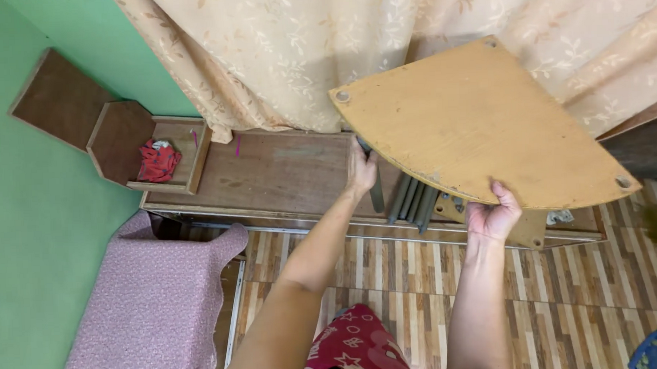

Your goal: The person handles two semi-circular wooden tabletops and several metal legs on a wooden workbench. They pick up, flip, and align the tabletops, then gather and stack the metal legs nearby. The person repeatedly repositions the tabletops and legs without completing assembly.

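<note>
Right hand (493,216) grips the near edge of a quarter-round wooden shelf board (472,125), lifted and tilted over the grey metal tubes (410,198). Left hand (361,170) closes around one tube on the low wooden surface (284,171). Nothing assembled yet.

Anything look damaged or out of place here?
The board in the right hand has a chipped, worn curved edge near the thumb. A red cloth lies crumpled in the small tray at left. The left hand grips a grey rod.
</note>
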